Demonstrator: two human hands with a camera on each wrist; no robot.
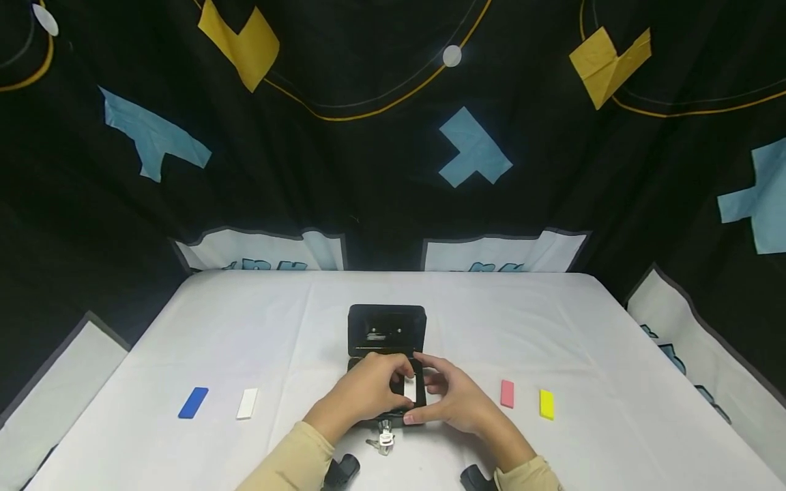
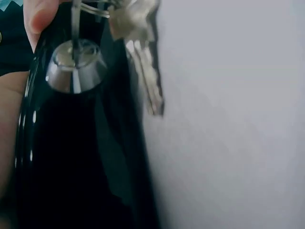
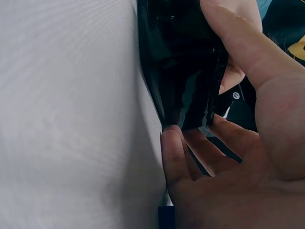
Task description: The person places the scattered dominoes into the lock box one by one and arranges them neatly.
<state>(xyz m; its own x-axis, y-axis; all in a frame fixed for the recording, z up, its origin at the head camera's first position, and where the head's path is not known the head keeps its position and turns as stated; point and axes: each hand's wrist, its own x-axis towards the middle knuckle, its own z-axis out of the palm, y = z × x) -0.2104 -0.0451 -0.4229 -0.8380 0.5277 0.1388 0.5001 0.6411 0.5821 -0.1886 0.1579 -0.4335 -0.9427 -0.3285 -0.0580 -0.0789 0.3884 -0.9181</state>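
Left hand [image 1: 373,387] is pinching the white block [image 1: 410,389] inside the open black box [image 1: 385,324]; right hand [image 1: 453,397] is gripping the box's right side. I am judging a tilt or drop possible, should the pinch loosen. Fingers are obscuring the block's seating; my left-wrist view is blurring the keys [image 2: 147,78].

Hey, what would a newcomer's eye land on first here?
Probably the open black cash box on the white table, the left hand and right hand at it, silver keys at its front lock. Then perhaps the bright blue block left of it and the pink block and yellow block to its right.
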